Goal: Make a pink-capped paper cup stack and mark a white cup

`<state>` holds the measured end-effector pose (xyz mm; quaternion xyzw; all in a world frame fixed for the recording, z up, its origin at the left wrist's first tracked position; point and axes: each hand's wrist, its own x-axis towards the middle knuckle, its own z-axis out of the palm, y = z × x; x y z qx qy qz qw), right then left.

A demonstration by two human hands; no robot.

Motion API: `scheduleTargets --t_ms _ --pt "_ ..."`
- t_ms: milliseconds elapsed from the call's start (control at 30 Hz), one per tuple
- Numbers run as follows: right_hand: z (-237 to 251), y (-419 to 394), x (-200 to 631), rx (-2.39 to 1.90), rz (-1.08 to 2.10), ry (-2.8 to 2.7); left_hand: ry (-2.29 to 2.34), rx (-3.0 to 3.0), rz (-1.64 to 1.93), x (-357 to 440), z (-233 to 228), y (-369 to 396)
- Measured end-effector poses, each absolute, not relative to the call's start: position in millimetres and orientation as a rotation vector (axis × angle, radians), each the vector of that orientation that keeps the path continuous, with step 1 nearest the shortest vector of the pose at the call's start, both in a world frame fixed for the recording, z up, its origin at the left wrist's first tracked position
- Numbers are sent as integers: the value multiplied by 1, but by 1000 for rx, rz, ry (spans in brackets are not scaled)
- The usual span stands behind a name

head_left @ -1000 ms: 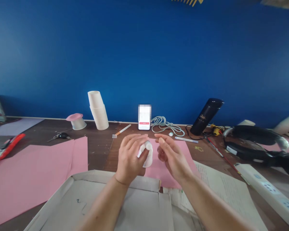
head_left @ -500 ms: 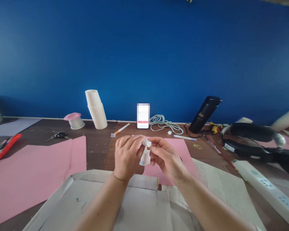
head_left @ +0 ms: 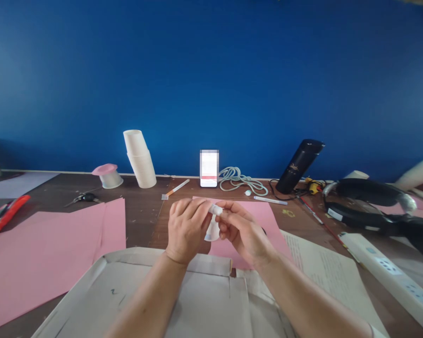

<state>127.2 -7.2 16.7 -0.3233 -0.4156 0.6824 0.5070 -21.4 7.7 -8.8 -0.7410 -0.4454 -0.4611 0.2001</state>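
My left hand (head_left: 187, 227) is closed around a small white tube (head_left: 216, 210), whose end sticks out past the thumb and forefinger. What kind of tube it is I cannot make out. The fingers of my right hand (head_left: 245, 230) pinch at its exposed end, with the other fingers curled under. Below and behind the hands, a white cup-like piece (head_left: 212, 231) shows in the gap between them, partly hidden. Pink paper (head_left: 268, 220) lies under that spot, and grey-white cardboard (head_left: 134, 286) spreads beneath my forearms.
At the back stand stacked paper cups (head_left: 141, 162), a phone (head_left: 209, 169) and a black flask (head_left: 299, 166). A pink-topped cup (head_left: 109, 177), keys (head_left: 88, 197) and a red cutter (head_left: 10, 213) lie left. Headphones (head_left: 366, 202) and a power strip (head_left: 391, 267) are right.
My right fingertips have moved in onto the end of the white tube, which now tilts slightly. The left hand has hardly moved. The view has shifted slightly.
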Motion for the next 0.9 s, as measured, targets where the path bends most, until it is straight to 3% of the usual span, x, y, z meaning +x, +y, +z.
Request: scheduleTargets --t_ms 900 --pt "12 -5 127 -782 1625 -957 -1064 -2183 -1321 -24 -10 8"
